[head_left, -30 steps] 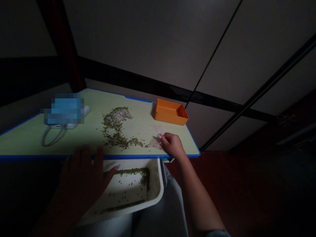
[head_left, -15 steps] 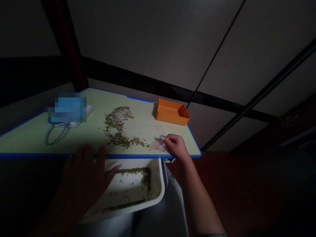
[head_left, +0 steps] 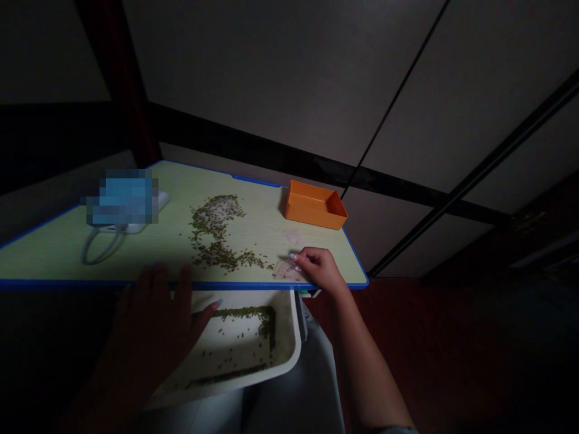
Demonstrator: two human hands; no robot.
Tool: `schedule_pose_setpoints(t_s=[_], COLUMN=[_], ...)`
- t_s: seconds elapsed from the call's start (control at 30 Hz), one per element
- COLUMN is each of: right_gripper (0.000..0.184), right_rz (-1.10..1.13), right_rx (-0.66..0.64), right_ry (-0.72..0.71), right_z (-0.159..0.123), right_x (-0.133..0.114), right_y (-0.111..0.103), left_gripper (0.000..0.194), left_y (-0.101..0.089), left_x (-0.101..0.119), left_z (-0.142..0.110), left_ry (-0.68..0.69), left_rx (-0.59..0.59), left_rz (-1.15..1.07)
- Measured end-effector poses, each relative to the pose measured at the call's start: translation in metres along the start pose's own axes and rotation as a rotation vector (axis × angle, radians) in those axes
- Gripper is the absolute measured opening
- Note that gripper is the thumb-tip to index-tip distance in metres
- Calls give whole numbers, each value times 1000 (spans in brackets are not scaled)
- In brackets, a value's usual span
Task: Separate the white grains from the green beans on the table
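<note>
Since half a second ago, the right hand (head_left: 319, 269) has drawn slightly toward the near edge of the bench (head_left: 54, 256), and the pale pinkish patch (head_left: 284, 270) of grains at its fingertips now lies closer to that blue-trimmed edge. Its fingers are curled and bunched together, tips down on the bench top and touching the pinkish patch; in the dim light I cannot tell whether anything is pinched between them.

Just left of that hand, the scattered green beans (head_left: 217, 238) stretch in a curved trail across the bench, from a paler heap near the middle down to a thin line that ends just beside the fingertips.

Below the bench edge, the left hand (head_left: 151, 328) lies spread, palm down, over the left rim of a white tray (head_left: 289, 349), its thumb reaching onto the tray's inside. More green beans line the tray's far and right walls and dot its floor.

An orange box (head_left: 315, 204) stands at the bench's far right corner, well apart from both hands. A white device with a looped cable (head_left: 97, 247) sits at the far left, its top blurred out. No writing can be read anywhere.
</note>
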State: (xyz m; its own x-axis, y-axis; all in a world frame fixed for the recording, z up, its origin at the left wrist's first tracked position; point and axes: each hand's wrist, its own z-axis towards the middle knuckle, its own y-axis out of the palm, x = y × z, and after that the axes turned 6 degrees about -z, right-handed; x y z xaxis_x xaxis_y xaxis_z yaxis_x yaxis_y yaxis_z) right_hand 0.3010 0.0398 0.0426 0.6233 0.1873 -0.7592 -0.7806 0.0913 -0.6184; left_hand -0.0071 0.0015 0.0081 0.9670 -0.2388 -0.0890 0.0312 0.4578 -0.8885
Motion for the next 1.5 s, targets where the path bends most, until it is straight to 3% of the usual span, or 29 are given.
schedule_pose_setpoints(t_s=[0.13, 0.7, 0.93, 1.5], right_gripper=[46, 43, 45, 41], right_rz=[-12, -55, -38, -57], right_rx=[54, -42, -8, -24], right_ry=[11, -93, -52, -88], right_z=[2, 0, -1, 0], right_x=[2, 2, 0, -2], right_y=[2, 1, 2, 1], left_gripper=[79, 81, 79, 82], left_y=[-3, 2, -5, 4], left_x=[1, 1, 1, -4], left_z=[1, 0, 2, 1], left_ry=[7, -9, 10, 39], left_rx=[-10, -11, -49, 18], left_rz=[2, 0, 56, 73])
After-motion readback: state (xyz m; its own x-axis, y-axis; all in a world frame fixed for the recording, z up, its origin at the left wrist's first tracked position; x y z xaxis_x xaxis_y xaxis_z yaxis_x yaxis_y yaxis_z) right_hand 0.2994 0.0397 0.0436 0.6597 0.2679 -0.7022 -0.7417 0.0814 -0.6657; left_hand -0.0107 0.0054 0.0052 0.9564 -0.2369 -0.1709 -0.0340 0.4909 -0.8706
